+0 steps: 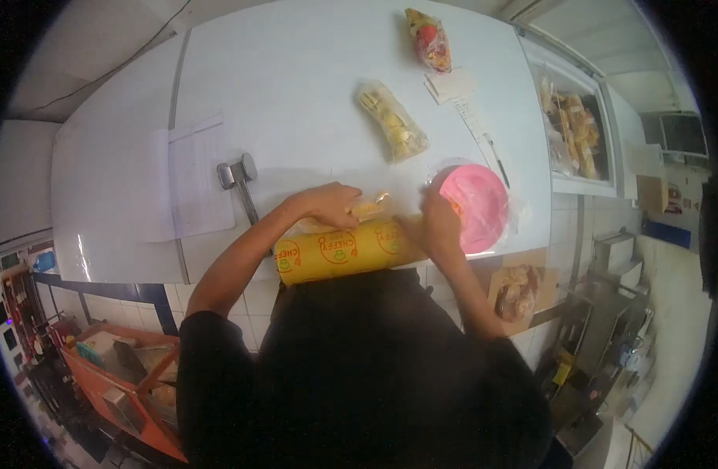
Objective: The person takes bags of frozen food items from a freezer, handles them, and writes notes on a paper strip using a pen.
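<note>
A yellow cling film roll (335, 254) printed "CHEFFY" lies across the near table edge, against my body. Just beyond it, my left hand (335, 205) is closed at a small yellow piece of food (369, 209) that sits in shiny clear film. My right hand (443, 227) is at the roll's right end, its fingers curled by the left rim of a pink plate (496, 211). Clear film lies over and around this plate. What the right fingers grip is hidden.
Beyond my hands lie a clear bag of pale yellow pieces (392, 123) and another with something red (430, 41). Paper slips (453, 86) and a pen (498, 162) are to the right. A metal meat mallet (240, 178) and paper sheets (195, 178) lie left.
</note>
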`<state>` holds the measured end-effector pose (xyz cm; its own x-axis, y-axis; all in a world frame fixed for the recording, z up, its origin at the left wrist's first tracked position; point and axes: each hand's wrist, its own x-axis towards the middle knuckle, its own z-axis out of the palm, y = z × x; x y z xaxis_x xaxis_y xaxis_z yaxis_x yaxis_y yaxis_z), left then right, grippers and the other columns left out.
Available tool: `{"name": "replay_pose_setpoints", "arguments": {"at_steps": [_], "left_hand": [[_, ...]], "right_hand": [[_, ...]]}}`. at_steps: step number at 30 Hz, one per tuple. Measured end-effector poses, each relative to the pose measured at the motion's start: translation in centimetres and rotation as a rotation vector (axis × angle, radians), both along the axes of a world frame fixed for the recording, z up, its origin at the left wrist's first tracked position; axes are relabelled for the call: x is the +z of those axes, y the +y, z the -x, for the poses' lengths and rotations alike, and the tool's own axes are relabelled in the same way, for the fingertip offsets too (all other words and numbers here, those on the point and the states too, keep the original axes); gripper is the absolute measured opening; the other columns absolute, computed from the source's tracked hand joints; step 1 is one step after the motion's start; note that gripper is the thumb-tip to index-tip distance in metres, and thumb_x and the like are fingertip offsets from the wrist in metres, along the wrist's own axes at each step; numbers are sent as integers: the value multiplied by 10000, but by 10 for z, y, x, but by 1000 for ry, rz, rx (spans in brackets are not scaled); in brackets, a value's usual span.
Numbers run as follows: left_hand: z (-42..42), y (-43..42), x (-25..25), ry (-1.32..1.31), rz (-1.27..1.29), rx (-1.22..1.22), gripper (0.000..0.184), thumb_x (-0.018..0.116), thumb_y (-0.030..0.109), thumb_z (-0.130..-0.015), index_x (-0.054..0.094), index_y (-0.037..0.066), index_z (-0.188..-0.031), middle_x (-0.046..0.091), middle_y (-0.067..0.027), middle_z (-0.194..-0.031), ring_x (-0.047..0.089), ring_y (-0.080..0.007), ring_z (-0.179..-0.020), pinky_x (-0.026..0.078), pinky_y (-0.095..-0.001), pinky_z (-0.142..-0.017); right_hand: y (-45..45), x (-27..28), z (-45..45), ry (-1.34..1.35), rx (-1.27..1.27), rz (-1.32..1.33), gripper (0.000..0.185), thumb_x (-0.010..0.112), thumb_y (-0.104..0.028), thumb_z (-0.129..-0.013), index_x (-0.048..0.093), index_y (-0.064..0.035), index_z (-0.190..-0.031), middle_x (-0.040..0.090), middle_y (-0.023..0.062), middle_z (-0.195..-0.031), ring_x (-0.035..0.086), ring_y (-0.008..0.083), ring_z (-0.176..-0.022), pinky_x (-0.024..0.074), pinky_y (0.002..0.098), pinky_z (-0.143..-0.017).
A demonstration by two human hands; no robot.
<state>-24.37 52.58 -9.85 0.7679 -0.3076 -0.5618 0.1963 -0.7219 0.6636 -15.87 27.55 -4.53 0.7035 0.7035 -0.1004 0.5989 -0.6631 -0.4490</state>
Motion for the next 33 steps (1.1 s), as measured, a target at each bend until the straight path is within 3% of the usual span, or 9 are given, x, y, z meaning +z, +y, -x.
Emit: {"name": "replay_pose_setpoints", "arguments": {"at_steps": [5,7,11,13,15,23,27,29,33], "left_hand": [[20,5,1,-98,36,134,600,719,373,-830,593,-13,-1271,683,-271,-1178,656,-444,-1093,536,-481,-933],[22,-2,29,-49,-32,147,600,721,356,-827,583,-16,-1277,680,-274,-1164,653,-446,-1093,534,-483,-937],[49,-4,84,-371,-245,340,586,763,267,-765,564,9,-1252,690,-242,-1048,675,-416,-983,552,-490,-858],[62,-5,98,-581,-301,508,594,783,233,-749,556,21,-1255,675,-234,-1068,672,-415,-976,554,-496,-834],[68,-2,104,-804,-355,666,608,803,198,-732,548,34,-1259,660,-225,-1089,668,-414,-969,556,-502,-810],[42,-12,23,-1386,-247,1158,463,812,64,-755,603,-15,-1160,638,-145,-1095,697,-287,-944,563,-363,-808],[48,-27,20,-1304,-113,1303,339,788,96,-841,635,-34,-1114,671,-136,-1070,702,-237,-938,564,-352,-790],[52,-28,27,-790,356,1517,265,758,114,-905,659,-28,-1105,714,-109,-1017,702,-187,-920,562,-333,-783],[57,-15,37,-831,419,1407,252,758,157,-928,677,-22,-1086,735,-80,-963,696,-154,-895,561,-328,-785]], "right_hand": [[-43,-39,15,529,-361,195,463,661,-387,-990,664,38,-1174,728,248,-987,702,406,-924,548,477,-821],[-43,-51,29,677,-442,-473,535,662,-432,-991,670,71,-1173,731,228,-1000,689,415,-890,548,455,-807],[-27,15,38,619,-432,-696,468,713,-424,-946,678,32,-1043,683,157,-841,647,354,-791,514,494,-834],[-29,53,26,-156,110,-469,401,788,-406,-878,614,-53,-801,567,77,-695,590,243,-708,459,543,-855],[-16,110,25,-375,446,-400,501,858,-453,-770,490,-131,-660,432,13,-628,507,171,-659,419,541,-857],[30,164,21,-492,908,-553,519,845,-505,-778,488,-158,-633,430,-27,-622,508,156,-653,476,474,-845],[38,168,15,-398,971,-513,511,841,-492,-794,492,-149,-648,437,-15,-629,517,170,-651,486,484,-865],[42,167,9,-355,988,-509,521,850,-498,-781,493,-142,-654,451,-8,-637,528,178,-653,488,489,-872],[40,154,0,-194,894,-651,495,895,-400,-771,500,-120,-667,498,20,-661,572,199,-658,513,486,-880]]}}
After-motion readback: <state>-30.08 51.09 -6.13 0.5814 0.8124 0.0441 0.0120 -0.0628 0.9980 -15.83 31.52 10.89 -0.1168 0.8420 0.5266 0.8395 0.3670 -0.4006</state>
